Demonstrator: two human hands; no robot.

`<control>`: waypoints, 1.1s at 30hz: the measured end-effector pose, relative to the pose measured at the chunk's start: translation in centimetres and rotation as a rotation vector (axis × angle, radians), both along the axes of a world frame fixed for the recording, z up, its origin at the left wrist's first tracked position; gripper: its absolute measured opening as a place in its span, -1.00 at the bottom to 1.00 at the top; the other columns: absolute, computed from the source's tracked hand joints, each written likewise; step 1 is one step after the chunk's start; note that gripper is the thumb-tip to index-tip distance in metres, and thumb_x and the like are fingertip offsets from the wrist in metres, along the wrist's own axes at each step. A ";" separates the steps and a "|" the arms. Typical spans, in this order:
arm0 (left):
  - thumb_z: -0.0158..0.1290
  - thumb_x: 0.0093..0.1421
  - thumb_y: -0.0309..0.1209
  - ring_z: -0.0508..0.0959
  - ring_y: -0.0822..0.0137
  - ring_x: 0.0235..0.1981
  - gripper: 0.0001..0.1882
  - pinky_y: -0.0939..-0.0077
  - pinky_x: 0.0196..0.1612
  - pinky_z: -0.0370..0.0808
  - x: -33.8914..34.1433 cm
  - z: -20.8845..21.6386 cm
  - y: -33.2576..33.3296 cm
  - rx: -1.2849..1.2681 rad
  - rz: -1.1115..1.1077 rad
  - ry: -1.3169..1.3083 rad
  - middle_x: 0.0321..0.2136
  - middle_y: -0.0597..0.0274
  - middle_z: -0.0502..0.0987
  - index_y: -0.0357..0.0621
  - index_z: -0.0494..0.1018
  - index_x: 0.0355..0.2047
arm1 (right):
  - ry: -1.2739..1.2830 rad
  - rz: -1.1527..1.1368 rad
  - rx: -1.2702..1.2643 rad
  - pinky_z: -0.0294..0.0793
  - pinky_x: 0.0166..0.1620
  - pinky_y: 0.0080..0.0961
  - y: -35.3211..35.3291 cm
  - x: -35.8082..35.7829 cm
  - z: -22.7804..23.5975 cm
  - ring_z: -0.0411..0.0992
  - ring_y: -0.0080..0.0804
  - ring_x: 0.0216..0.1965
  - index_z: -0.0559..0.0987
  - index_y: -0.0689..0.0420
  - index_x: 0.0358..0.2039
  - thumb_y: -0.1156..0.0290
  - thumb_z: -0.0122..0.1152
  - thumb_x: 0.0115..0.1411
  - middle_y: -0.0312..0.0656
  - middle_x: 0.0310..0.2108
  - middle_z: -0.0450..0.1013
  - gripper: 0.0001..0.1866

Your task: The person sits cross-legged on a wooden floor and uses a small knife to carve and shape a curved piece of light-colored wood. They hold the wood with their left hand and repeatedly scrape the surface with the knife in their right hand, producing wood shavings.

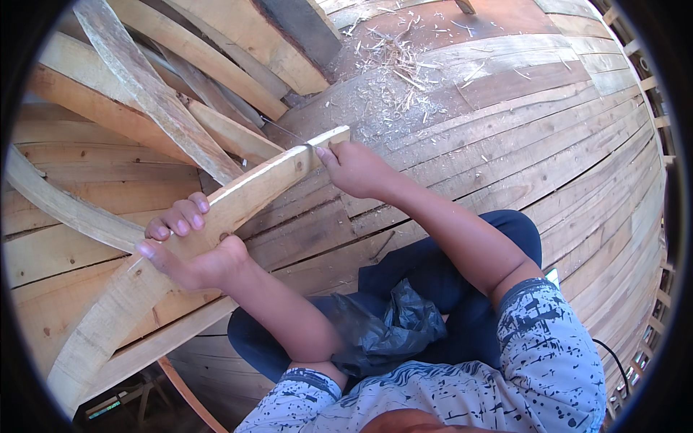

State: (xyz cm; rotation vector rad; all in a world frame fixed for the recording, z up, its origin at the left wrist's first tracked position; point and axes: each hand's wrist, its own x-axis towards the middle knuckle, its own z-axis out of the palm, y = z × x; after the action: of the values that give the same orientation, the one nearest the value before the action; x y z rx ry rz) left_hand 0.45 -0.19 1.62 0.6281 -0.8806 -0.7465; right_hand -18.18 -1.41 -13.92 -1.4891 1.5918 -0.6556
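A long pale curved timber (263, 184) runs slantwise from the lower left up to the middle. My left hand (201, 265) grips it partway along, fingers over the top edge and thumb on the near side. My right hand (359, 169) is closed at the timber's far end, with its fingers curled. From beside that hand a thin dark metal strip (309, 146) crosses the timber's top edge and sticks out beyond it. Its kind cannot be made out, and my fingers hide whatever part of it they hold.
Several planks and beams (144, 86) lean at the upper left, and a curved rib (68, 198) lies beside the timber. Wood shavings (404, 65) litter the plank floor (520, 137) farther off. A crumpled black plastic bag (393, 317) rests on my lap. An opening (137, 393) shows at the lower left.
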 end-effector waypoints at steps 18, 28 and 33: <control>-0.05 0.37 0.06 0.27 0.42 -0.58 -0.62 0.35 -0.34 0.29 1.1 -0.6 -0.1 -0.040 -0.126 -0.004 -0.60 0.42 0.30 0.07 0.34 -0.42 | 0.026 -0.016 0.161 0.44 0.04 0.03 -2.0 -2.4 -2.5 0.50 0.30 -0.12 0.60 0.46 -0.31 0.07 -0.28 0.43 0.38 -0.28 0.52 -0.34; -0.04 0.37 0.03 0.25 0.43 -0.59 -0.63 0.37 -0.37 0.30 2.1 -0.7 -0.1 -0.047 -0.074 -0.008 -0.61 0.40 0.28 0.06 0.32 -0.41 | 0.066 -0.002 0.114 0.44 -0.01 0.06 -1.4 -0.4 -1.3 0.51 0.32 -0.18 0.60 0.44 -0.34 0.06 -0.24 0.44 0.37 -0.35 0.51 -0.36; -0.08 0.39 0.04 0.28 0.42 -0.59 -0.62 0.35 -0.36 0.33 1.4 -0.8 -0.1 -0.046 -0.112 -0.001 -0.62 0.40 0.28 0.07 0.32 -0.43 | 0.086 -0.002 0.120 0.43 -0.01 0.06 -1.1 -1.3 -1.3 0.50 0.29 -0.15 0.60 0.42 -0.29 0.06 -0.24 0.45 0.36 -0.29 0.52 -0.37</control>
State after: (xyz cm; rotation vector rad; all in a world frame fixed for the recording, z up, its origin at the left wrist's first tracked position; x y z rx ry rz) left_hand 1.90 -0.25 0.81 0.5423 -0.9372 -0.8239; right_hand -19.51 -2.55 -15.19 -1.4440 1.6676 -0.4937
